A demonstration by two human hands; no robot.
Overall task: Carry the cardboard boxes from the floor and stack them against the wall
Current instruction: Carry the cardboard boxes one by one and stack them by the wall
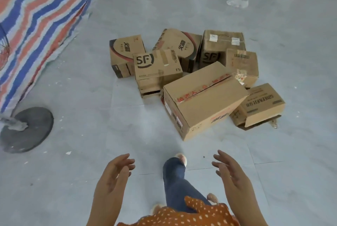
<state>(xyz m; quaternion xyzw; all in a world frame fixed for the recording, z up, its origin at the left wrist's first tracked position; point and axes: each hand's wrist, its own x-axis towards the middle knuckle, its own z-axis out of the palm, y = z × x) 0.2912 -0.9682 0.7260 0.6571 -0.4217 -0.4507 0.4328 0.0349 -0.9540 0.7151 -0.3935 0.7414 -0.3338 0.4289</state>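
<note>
Both hands, left (114, 176) & right (230, 172), fingers released, nothing held, are being reached toward the big box (202, 98), prob. best gripped at opposite ends.
</note>
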